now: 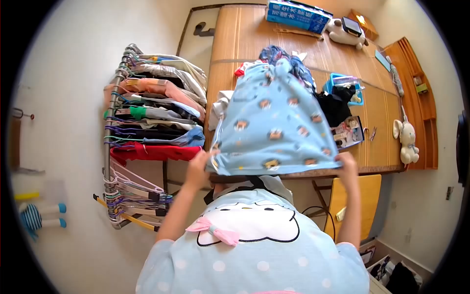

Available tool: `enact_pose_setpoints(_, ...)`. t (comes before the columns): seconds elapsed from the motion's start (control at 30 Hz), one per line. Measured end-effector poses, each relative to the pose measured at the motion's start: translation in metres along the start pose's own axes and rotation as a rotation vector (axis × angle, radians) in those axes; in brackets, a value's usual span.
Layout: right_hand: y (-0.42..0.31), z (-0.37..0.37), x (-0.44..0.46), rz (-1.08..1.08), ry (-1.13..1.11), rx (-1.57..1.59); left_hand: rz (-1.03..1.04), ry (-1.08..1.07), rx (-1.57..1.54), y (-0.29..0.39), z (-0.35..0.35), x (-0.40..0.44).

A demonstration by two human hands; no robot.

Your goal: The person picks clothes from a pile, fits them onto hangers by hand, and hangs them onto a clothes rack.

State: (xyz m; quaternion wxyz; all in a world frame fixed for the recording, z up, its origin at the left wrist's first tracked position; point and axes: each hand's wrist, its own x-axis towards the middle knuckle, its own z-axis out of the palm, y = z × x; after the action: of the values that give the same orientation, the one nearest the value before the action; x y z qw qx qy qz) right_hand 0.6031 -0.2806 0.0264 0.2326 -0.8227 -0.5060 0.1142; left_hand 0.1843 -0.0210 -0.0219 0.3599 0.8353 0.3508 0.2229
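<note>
A light blue garment (pixel 274 117) with small animal-face prints is stretched out in front of me. Its wide end is nearest me, and the far end lies over a pile of clothes on the bed mat. My left hand (pixel 198 169) grips the near left corner of the cloth. At the near right corner, my right hand (pixel 347 169) has its fingers closed on the same edge. Dark blue patterned cloth (pixel 303 71) shows behind the garment, and a black cloth (pixel 338 105) lies to its right.
On the left stands a metal rack (pixel 111 122) of hung clothes, with bare hangers (pixel 142 196) at its near end. A blue basket (pixel 335 81), an open box (pixel 350 132) and a blue tissue pack (pixel 298 18) rest on the mat (pixel 377 108). A yellow chair (pixel 367 201) is at right.
</note>
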Motion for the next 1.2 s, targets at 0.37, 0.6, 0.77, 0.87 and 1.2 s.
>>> enact_pose_setpoints(0.37,0.096,0.238,-0.016,0.304,-0.451,0.206,-0.354,-0.788,0.159,-0.136,0.139,-0.103)
enact_pose_setpoints(0.6,0.042,0.332,0.185,0.386,-0.214,0.392,-0.486,-0.499,0.083,-0.09,0.156,-0.032)
enact_pose_setpoints(0.77,0.026,0.368,0.239,0.938,-0.227,0.152,-0.547,-0.453,-0.146,-0.047,0.159,-0.012)
enact_pose_setpoints(0.87,0.039,0.374,0.229,0.884,-0.011,0.684,-0.604,-0.388,-0.345,-0.041,0.155,-0.014)
enact_pose_setpoints(1.2,-0.07,0.043,0.041,0.164,-0.089,1.83,-0.265,0.109,-0.433,-0.067,0.158,0.118)
